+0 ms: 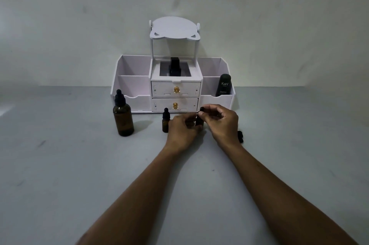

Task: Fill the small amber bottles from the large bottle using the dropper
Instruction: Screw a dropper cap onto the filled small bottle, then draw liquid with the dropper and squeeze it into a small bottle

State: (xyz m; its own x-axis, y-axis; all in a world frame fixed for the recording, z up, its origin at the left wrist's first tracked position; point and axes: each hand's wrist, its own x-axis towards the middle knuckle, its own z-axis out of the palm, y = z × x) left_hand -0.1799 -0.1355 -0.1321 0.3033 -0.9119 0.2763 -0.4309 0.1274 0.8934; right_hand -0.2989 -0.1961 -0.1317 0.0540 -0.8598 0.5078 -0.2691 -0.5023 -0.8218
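Head view, down onto a grey table (79, 164). Left hand (180, 127) curled round the body of a small bottle (199, 121), just in front of the white organiser (139, 103); probably grips there to keep the glass from turning or tipping. Right hand (220, 119) above and beside it, thumb and forefinger pinched on the black cap (201, 109) at the top, other fingers loosely bent. Looks like a twisting hold; cannot tell whether for unscrewing or tightening. Stands upright between the two hands, long axis vertical, cap end pointing up, base on or just over the table, hidden by the fingers.

Second small bottle (165, 122) just left of the left hand, capped, upright, not touching it; likely parked close to wait its turn. Large bottle (123, 118) further left, well apart, also upright with its dropper top on, so apparently not being drawn from at this moment. Small black piece (240, 136) on the table just right of the right wrist, too dark to name. Dark tube (223, 85) in the organiser's right compartment.
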